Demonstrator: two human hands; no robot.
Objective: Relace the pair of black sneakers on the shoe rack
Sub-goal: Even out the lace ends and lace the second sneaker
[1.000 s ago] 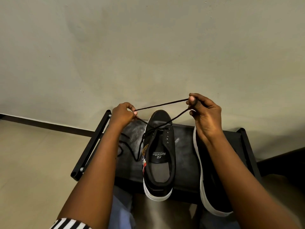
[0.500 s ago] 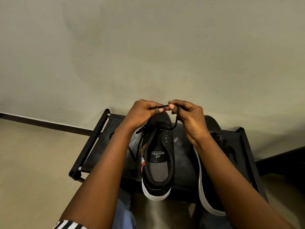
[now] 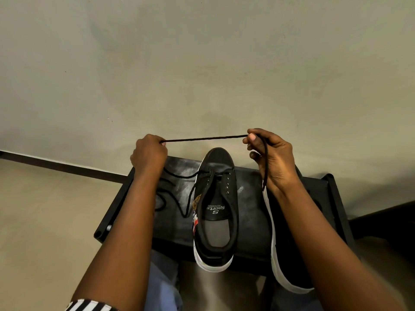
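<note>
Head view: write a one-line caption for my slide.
The left hand and right hand pinch a black lace taut above a partly laced black sneaker on the shoe rack.

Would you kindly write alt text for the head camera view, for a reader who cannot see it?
Two hands stretch a black shoelace taut above a black sneaker on a shoe rack, the left hand and the right hand each pinching it. A second sneaker lies alongside, partly hidden under the right forearm.

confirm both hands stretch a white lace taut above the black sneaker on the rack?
No: the lace is black, not white. In the head view the left hand and right hand stretch it taut above the black sneaker on the rack.
</note>
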